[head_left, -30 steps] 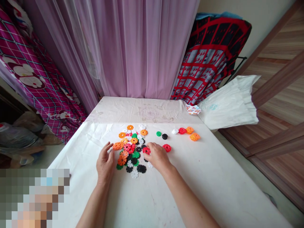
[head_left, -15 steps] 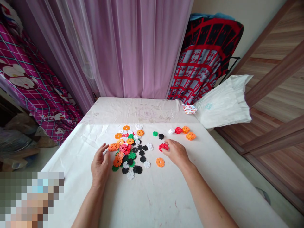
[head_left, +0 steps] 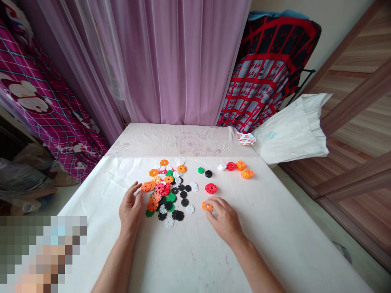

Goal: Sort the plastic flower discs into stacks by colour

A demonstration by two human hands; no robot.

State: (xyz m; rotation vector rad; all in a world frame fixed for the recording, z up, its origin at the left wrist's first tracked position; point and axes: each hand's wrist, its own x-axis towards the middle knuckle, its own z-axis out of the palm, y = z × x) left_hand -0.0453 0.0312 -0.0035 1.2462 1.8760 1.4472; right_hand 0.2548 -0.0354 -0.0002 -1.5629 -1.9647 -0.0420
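Note:
Notched plastic discs in orange, red, green, black and white lie in a loose pile [head_left: 166, 191] on the white-covered table. At the pile's left edge rests my left hand [head_left: 131, 207], fingers apart and holding nothing, near some orange discs [head_left: 148, 186]. My right hand [head_left: 221, 217] has its thumb and fingertips on an orange disc [head_left: 207, 206], partly covering it. Just beyond that hand sits a red stack [head_left: 211, 188]. A green piece [head_left: 200, 170] and a black piece [head_left: 208, 173] lie farther back.
Small white [head_left: 222, 167], red [head_left: 231, 166] and orange [head_left: 247, 173] clusters stand at the back right of the table [head_left: 183, 256]. Behind them are a patterned paper piece [head_left: 246, 138] and a white bag [head_left: 293, 130]. A purple curtain [head_left: 177, 61] hangs beyond.
My right hand has let go of the red stack and moved nearer to me, onto the orange disc. My left hand has stayed by the pile. The view has shifted slightly.

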